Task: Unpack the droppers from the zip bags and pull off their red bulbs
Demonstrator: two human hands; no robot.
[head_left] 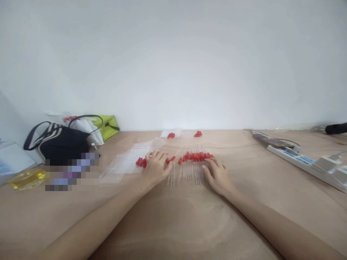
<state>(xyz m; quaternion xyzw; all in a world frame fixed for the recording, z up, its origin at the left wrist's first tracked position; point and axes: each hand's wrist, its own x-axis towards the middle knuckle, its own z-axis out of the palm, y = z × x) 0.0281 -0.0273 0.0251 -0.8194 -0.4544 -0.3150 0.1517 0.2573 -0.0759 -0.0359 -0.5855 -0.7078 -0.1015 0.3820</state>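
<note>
A row of thin pale sticks with red pieces (196,156) lies on the table between my hands, the thin ends spread towards me and away. My left hand (157,167) is at the row's left side, its thumb and fingers closed around a thin stick with a red piece (171,159). Under and beside that hand is a small group of red pieces (140,161) on clear plastic bags (121,164). My right hand (217,175) rests at the row's right end, thumb and fingers apart, fingertips touching or very near the last red pieces.
Two small red piles (171,135) (198,134) lie near the wall. At left are a black bag (65,144), a lime-green bag (110,126) and a container of yellow liquid (27,178). A power strip (306,164) with plugs and a phone (273,140) lie at right.
</note>
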